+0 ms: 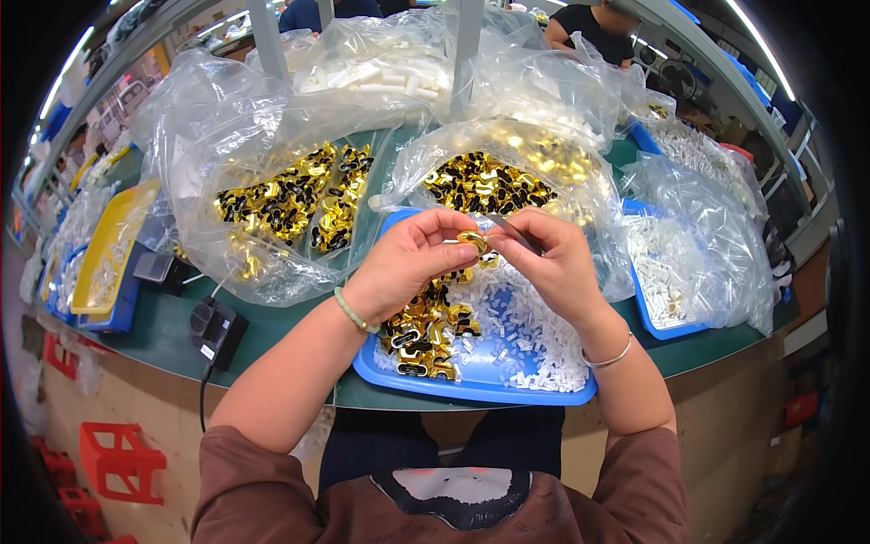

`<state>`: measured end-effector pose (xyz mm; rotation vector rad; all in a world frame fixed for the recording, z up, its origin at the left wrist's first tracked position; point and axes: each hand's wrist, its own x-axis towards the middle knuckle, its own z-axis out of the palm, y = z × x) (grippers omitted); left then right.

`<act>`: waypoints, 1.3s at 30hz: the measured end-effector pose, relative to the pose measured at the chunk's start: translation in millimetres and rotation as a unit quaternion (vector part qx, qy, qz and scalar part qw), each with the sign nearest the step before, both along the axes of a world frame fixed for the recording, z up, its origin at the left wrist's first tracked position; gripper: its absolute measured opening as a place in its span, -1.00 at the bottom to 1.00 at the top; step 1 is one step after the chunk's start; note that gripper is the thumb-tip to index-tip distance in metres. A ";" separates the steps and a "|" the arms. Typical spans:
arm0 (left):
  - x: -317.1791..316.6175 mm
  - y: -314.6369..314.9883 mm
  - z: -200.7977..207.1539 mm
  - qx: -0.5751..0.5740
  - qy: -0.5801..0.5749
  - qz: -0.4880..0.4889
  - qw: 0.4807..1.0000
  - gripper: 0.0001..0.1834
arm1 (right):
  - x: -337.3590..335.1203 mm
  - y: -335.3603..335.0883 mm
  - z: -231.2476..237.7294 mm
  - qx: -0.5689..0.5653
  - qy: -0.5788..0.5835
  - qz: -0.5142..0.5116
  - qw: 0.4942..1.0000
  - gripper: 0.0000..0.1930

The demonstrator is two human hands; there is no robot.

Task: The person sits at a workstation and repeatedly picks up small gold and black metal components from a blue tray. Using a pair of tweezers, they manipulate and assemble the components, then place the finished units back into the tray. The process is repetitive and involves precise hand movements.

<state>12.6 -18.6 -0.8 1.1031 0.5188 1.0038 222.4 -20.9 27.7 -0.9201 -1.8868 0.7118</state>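
Above a blue tray (pixel 435 392), my two hands meet. My left hand (pixel 419 245), with a pale green bangle at its wrist, pinches a small shiny gold part (pixel 471 239) between thumb and fingers. My right hand (pixel 555 258), with a silver bangle, grips a slim dark metal tool, apparently tweezers (pixel 515 234). Its fingertips come right up to the gold part; whether they hold a small piece too is hidden. In the tray, gold-and-black parts (pixel 426 331) lie to the left and small white pieces (pixel 553 349) to the right.
Clear plastic bags with gold-and-black parts (pixel 285 195) lie beyond the tray on the green table (pixel 362 395). A blue bin (pixel 666 328) of white pieces stands at right. At left are a yellow tray (pixel 95 272) and a black corded device (pixel 216 328). Red stools (pixel 122 462) stand below.
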 end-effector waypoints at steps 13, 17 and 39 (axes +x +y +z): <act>3.5 -3.2 1.6 0.058 0.038 0.048 0.996 -0.75 | -5.7 -5.5 2.0 0.163 -0.045 -0.025 0.985 -0.89; 5.2 -4.0 0.0 0.076 0.037 0.057 0.995 -0.75 | -6.0 -7.1 1.4 0.195 -0.075 -0.041 0.977 -0.84; -0.8 -2.8 4.5 0.091 0.125 0.122 0.980 -0.66 | 14.7 3.0 1.1 0.205 -0.267 -0.042 0.940 -0.88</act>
